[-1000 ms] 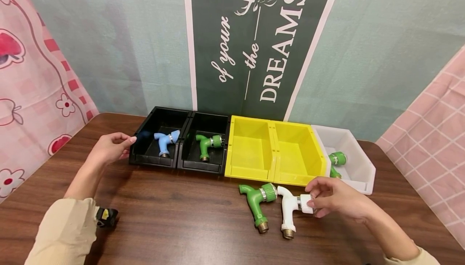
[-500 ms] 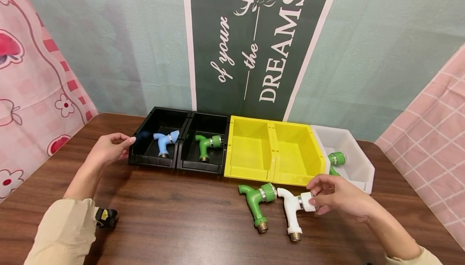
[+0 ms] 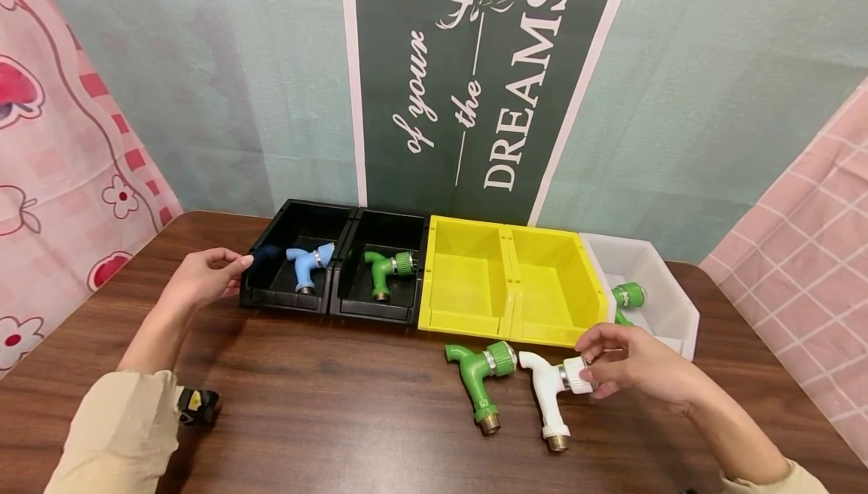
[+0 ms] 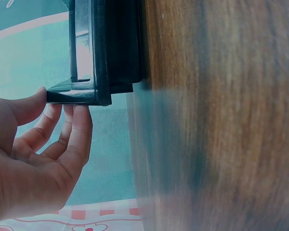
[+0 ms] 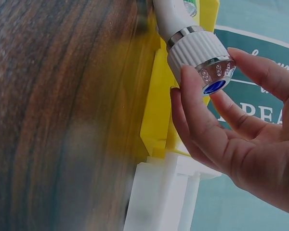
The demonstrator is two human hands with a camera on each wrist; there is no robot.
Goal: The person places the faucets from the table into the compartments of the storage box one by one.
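Note:
My right hand pinches the knob of a white tap between thumb and fingers. In the right wrist view the knob shows a blue centre on its end cap. Beside it a green tap lies on the table. My left hand holds the left rim of the outer black bin. The left wrist view has the thumb at the rim and the fingers against the outer side. A blue tap lies in that bin, and another green tap in the second black bin.
Two yellow bins join the black ones in a row. A white bin at the right end holds a green tap, partly hidden. Brown wooden table lies in front; a printed cloth hangs behind.
The white tap's brass end has swung to the right, and its knob has shifted slightly right with my right hand. My left hand stays at the black bin.

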